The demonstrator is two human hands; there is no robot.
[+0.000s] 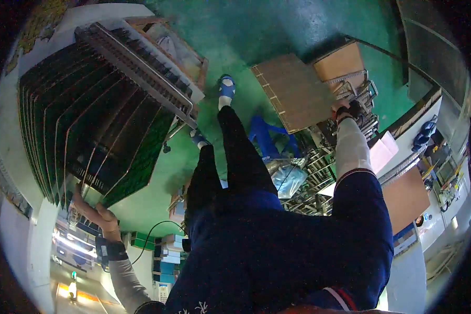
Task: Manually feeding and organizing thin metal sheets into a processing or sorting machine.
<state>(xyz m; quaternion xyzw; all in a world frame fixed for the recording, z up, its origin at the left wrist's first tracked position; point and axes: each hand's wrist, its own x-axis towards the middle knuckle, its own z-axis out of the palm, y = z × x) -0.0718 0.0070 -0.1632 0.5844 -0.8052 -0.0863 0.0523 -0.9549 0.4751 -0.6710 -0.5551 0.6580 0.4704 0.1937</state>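
Note:
My left hand [97, 213] reaches up to the lower corner of a rack-held stack of thin dark green panels. Its fingers and thumb sit on either side of the corner of the nearest green panel [136, 165]; the fingertips are partly hidden. A dark band circles that wrist. Out to the right, my right hand [341, 106] rests at the metal rack frames [369, 97], beside the edge of a flat brown board [293, 91]. Its fingers are small and blurred, so their grip is unclear. Both forearms wear pale sleeves.
A slotted metal rack bar [136, 73] runs across the panels' far end. Metal frames pile up on the right around a clear plastic bag [289, 180]. A blue stand [267, 136] stands on the green floor beyond my legs. A brown sheet [405, 201] leans at the right.

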